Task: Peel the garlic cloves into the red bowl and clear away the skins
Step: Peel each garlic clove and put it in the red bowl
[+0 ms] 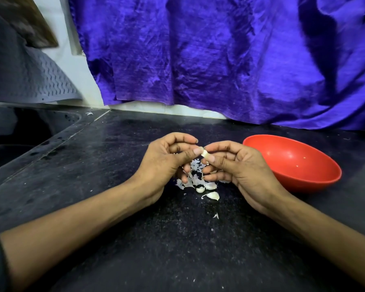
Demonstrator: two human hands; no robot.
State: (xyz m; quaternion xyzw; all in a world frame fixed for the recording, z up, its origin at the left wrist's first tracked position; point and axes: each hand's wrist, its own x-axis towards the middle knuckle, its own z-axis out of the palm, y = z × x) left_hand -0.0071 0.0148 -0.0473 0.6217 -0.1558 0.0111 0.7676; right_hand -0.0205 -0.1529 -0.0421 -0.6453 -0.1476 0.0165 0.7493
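A small garlic clove (204, 153) is pinched between the thumbs and fingertips of both hands above the black counter. My left hand (169, 160) holds it from the left, my right hand (232, 165) from the right. Under the hands lies a heap of white garlic skins (193, 179). Unpeeled cloves (212, 195) sit at the heap's near edge. The red bowl (293, 163) stands on the counter just right of my right hand; only a few tiny specks show inside it.
A dark sink (23, 131) lies at the left of the black counter (135, 218). Purple cloth (219, 60) hangs over the wall behind. A grey ribbed mat (30, 79) leans at the back left. Skin flakes (216, 216) are scattered over the counter.
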